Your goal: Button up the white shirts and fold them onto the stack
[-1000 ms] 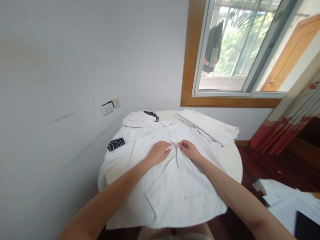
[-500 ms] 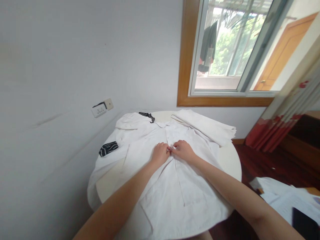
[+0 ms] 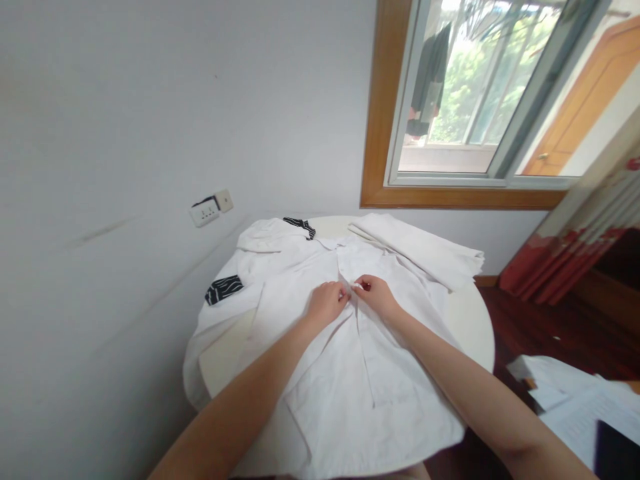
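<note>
We have a white shirt (image 3: 345,407) spread over the round table (image 3: 473,327), its hem reaching past the near edge. At the front opening, our left hand (image 3: 326,304) has its fingers curled closed on the fabric, and just beside it our right hand (image 3: 379,297) pinches the facing edge between thumb and fingertips, near a folded white cloth (image 3: 420,247).

Behind the round table (image 3: 475,327), pale wall (image 3: 140,120) and daylit window (image 3: 480,100); off the table's right edge, dark reddish floor (image 3: 585,333)
</note>
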{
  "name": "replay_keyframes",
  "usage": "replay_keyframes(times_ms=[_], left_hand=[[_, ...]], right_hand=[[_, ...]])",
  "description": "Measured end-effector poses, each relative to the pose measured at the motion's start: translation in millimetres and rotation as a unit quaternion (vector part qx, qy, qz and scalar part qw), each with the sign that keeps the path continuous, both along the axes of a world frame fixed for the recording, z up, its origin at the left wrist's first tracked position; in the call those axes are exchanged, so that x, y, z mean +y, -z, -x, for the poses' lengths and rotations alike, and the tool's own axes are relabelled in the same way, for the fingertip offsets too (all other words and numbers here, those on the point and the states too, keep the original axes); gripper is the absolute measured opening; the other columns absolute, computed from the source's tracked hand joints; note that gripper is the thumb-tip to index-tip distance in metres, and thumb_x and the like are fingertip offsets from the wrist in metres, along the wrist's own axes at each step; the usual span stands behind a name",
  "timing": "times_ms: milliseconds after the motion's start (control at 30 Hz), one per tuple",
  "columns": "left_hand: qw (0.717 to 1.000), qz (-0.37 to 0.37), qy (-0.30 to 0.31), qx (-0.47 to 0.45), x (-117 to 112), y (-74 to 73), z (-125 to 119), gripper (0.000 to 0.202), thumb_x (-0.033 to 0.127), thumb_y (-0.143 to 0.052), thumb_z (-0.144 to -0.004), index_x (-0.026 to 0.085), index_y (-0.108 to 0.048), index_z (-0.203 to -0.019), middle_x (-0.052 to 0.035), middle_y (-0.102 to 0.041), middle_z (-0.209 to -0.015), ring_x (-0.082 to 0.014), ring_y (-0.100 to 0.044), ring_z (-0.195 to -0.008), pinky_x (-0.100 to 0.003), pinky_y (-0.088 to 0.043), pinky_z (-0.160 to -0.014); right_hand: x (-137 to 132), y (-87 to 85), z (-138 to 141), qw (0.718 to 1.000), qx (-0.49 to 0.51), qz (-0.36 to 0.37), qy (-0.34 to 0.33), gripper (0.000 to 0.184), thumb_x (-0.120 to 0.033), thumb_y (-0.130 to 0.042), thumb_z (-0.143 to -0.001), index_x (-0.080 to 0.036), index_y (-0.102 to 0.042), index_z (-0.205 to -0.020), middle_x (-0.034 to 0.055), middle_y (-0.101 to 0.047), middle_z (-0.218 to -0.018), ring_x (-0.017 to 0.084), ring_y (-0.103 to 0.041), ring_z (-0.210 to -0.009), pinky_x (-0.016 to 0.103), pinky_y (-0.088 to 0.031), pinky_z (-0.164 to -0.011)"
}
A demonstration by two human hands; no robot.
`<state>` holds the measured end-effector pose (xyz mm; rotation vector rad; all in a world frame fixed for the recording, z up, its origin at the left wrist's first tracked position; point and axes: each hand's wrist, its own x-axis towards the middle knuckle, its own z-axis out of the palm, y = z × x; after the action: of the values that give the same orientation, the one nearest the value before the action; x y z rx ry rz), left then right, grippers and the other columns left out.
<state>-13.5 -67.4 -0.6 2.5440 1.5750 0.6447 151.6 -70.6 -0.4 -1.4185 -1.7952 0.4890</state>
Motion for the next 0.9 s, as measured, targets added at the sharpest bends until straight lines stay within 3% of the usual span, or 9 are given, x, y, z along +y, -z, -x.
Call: replay_keyframes(times_ms=[167,267,667,900], left_hand=[[1.000,-0.005,-0.006,0.001,-2,-4.3,-1,0.014,0.028,-0.052,-0.082,0.023,-0.064,-0.078,-0.0028,-0.066,-0.079,-0.0190,-0.059,-0.077,-0.027,-0.037,-0.067],[1.000,0.008,-0.010,-0.010,-2,-5.0,-1,0.014,0.028,-0.053,-0.080,0.023,-0.065,-0.076,-0.0024,-0.066,-0.077,-0.0183,-0.058,-0.076,-0.026,-0.036,-0.066],[0.990,0.093,-0.036,-0.098,11,2.3,4,0.017,0.032,-0.054,-0.081,0.019,-0.064,-0.075,-0.0011,-0.065,-0.068,-0.0132,-0.057,-0.063,-0.022,-0.035,-0.057],[0.974,0.105,-0.031,-0.198,13,8.9,6,0.009,0.028,-0.062,-0.076,0.020,-0.065,-0.075,0.0000,-0.068,-0.072,-0.0130,-0.061,-0.068,-0.021,-0.041,-0.062]], right_hand=[[-3,6.3,3,0.973,0.162,0.160,-0.040,0.019,-0.030,-0.052,-0.080,-0.016,-0.064,-0.075,-0.0008,-0.061,-0.055,0.013,-0.058,-0.050,0.022,-0.045,-0.051],[-2,9.6,2,0.951,0.225,0.200,-0.070,0.017,-0.029,-0.054,-0.079,-0.016,-0.062,-0.073,0.0000,-0.063,-0.058,0.013,-0.060,-0.050,0.023,-0.049,-0.053],[-1,16.1,4,0.958,0.227,0.164,-0.069,0.013,-0.029,-0.057,-0.077,-0.017,-0.061,-0.074,-0.0022,-0.062,-0.058,0.012,-0.060,-0.051,0.023,-0.051,-0.052],[-1,18.9,5,0.960,0.230,0.148,-0.064,0.016,-0.031,-0.057,-0.077,-0.017,-0.062,-0.077,-0.0025,-0.060,-0.057,0.012,-0.058,-0.050,0.022,-0.050,-0.051]])
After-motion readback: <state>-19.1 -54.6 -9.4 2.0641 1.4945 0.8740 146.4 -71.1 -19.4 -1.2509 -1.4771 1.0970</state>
